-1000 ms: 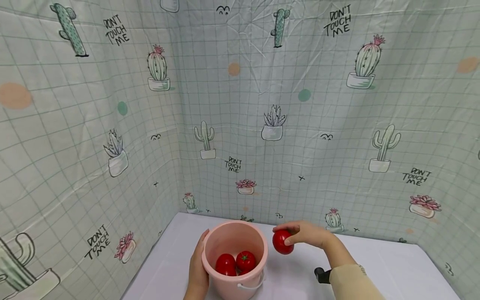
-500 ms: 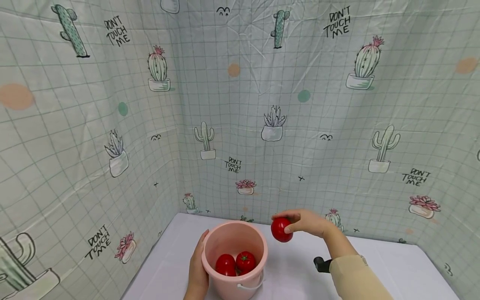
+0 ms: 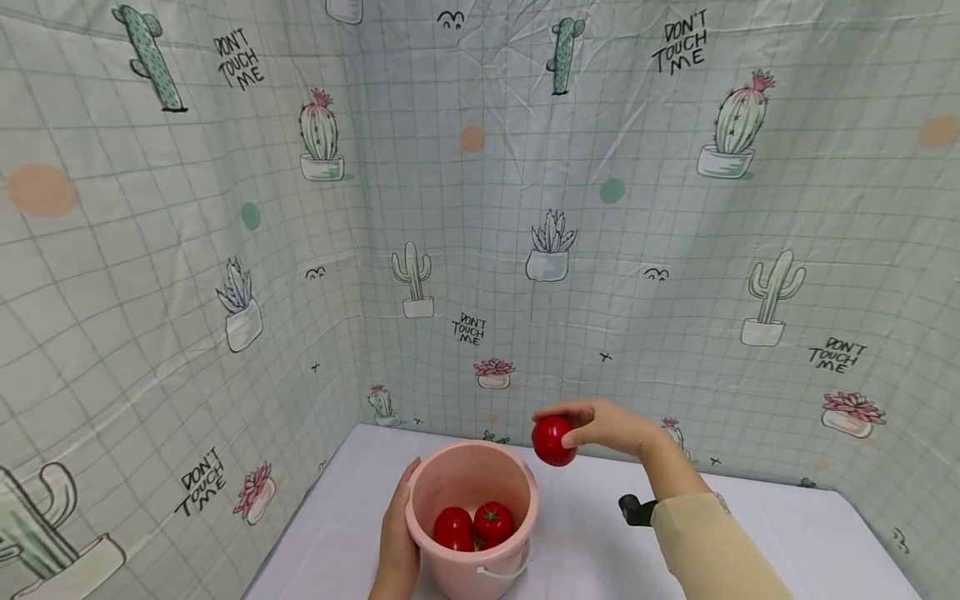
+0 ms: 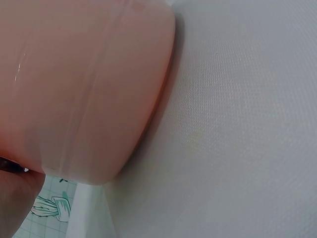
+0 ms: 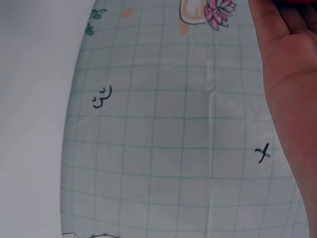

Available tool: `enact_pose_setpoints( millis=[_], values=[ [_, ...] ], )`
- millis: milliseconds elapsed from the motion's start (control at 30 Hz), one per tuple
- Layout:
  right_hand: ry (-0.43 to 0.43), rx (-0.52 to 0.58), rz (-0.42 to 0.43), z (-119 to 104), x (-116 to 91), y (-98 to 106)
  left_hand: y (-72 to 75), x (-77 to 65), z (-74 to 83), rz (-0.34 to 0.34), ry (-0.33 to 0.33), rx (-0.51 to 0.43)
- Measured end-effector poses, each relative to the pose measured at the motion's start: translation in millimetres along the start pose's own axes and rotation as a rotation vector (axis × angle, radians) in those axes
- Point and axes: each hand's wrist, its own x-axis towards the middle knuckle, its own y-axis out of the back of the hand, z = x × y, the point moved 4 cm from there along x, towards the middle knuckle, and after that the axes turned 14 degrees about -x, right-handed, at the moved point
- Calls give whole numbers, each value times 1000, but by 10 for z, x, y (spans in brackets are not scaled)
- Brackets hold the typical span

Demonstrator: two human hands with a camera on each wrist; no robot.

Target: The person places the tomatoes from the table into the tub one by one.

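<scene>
A pink bucket stands on the white table in the head view. Flat along its left outer wall rests my left hand, fingertips just below the rim. Inside lie red tomatoes: a plain glossy one and one with a green stem top. My right hand pinches another red tomato between thumb and fingers, raised beyond the bucket's right rim. In the left wrist view the bucket's wall fills the upper left. Only a sliver of the held tomato shows in the right wrist view.
A white handle hangs on the bucket's front right. The white table ends at a grid-patterned cactus curtain behind and on the left. A black camera piece juts from the right sleeve.
My right hand has lifted the tomato higher and shifted it slightly left, closer to the bucket's far right rim. My left hand and the bucket stay in place.
</scene>
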Motion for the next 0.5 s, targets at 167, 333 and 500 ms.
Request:
enact_pose_setpoints(
  millis=[167, 333, 500],
  values=[
    [44, -6, -30, -131, 83, -30, 11, 19, -11, 16, -8, 7],
    [70, -20, -66, -222, 184, -88, 8, 27, -26, 16, -18, -4],
    [76, -37, -131, -329, 295, -172, -5, 16, -11, 23, -14, -6]
  ],
)
